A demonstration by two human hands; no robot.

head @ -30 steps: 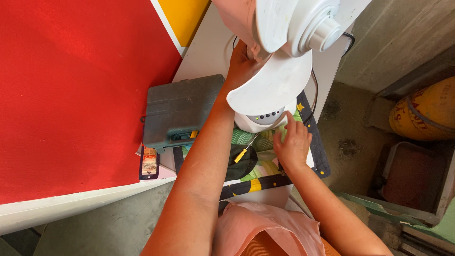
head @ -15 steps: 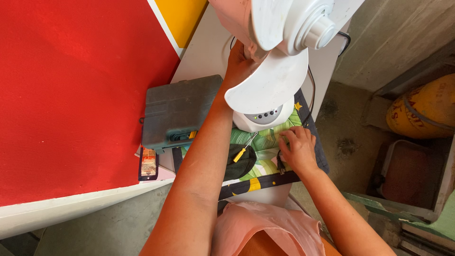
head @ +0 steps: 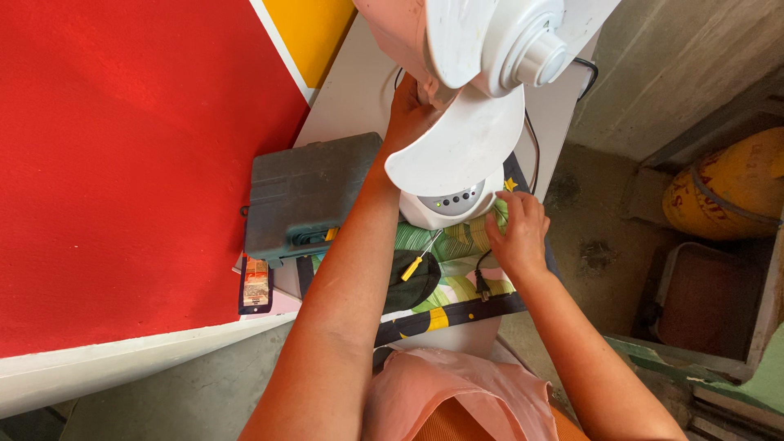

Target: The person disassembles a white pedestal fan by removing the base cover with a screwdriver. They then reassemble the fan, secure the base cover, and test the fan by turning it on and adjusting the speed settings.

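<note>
Your left hand (head: 412, 110) is up behind the white fan blades (head: 474, 106), its grip closed on the fan's neck as far as can be made out, while your right hand (head: 517, 234) rests loosely open, holding nothing, with fingertips against the fan base (head: 449, 204) beside its row of buttons. The fan stands upright on the patterned cloth (head: 457, 269) at the middle of the tabletop (head: 359, 73), just beside the grey tool case (head: 306, 196). The risk I see is the head swinging or the whole fan tipping toward you if that left grip slackens, since the blades are bare with no guard in view. The yellow-handled screwdriver (head: 418, 261) lies loose on a dark round object (head: 408, 286) at the cloth's near side and could roll off the edge if your forearm brushes it. The plug (head: 483, 287) lies free on the cloth. Your left fingers are hidden behind the blade, so the hold itself is uncertain; the top of the fan is cut off by the frame edge.
</note>
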